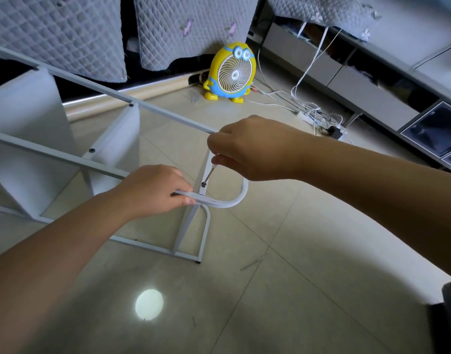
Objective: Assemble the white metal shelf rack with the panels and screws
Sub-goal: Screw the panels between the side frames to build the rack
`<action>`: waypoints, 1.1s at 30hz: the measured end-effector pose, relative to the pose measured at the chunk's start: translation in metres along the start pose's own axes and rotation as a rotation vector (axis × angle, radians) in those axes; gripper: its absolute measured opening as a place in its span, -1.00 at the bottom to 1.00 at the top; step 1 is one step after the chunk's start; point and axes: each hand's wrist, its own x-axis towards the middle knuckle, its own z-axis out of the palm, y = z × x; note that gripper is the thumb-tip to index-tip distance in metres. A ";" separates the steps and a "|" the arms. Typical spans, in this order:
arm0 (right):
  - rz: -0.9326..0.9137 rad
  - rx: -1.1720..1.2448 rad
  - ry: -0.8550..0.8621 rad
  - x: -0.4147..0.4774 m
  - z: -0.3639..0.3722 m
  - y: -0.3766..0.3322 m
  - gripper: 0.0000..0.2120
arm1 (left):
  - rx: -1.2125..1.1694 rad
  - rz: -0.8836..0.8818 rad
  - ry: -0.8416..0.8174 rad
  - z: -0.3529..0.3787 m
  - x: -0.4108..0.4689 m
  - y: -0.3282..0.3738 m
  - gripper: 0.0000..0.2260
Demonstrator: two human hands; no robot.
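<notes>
White tubular rack (66, 158) sideways, perhaps two panels (27, 111).

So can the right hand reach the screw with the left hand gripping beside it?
Looks like yes: left hand grips the curved bar beside the screw, not over it; right hand holds the screwdriver tip on it.

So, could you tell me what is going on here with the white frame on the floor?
A person is putting together a white metal rack that lies on its side on the tiled floor, with white panels already fitted between its rails. The left hand grips a curved white bar against the frame's end, while the right hand holds a small screwdriver, its tip set on a dark screw at that joint.
</notes>
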 end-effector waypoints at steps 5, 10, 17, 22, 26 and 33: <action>0.353 0.116 -0.122 0.008 -0.005 0.003 -0.72 | 0.001 0.020 0.012 0.001 0.000 -0.001 -0.62; 0.653 0.253 -0.194 0.023 -0.005 0.009 -0.73 | 0.019 0.012 -0.011 0.001 -0.001 0.000 -0.68; 0.314 0.019 -0.267 0.005 -0.007 -0.001 -0.71 | 0.019 -0.001 -0.025 0.000 -0.004 0.002 -0.68; 0.096 -0.179 -0.273 0.001 -0.011 0.001 -0.74 | 0.022 0.021 0.014 0.001 -0.003 -0.001 -0.48; 0.084 -0.181 -0.272 0.003 -0.012 -0.007 -0.80 | 0.042 0.007 0.034 0.001 -0.005 0.002 -0.52; 0.329 -0.063 -0.309 0.021 -0.013 -0.007 -0.76 | 0.067 -0.082 0.056 0.003 0.003 0.008 -0.65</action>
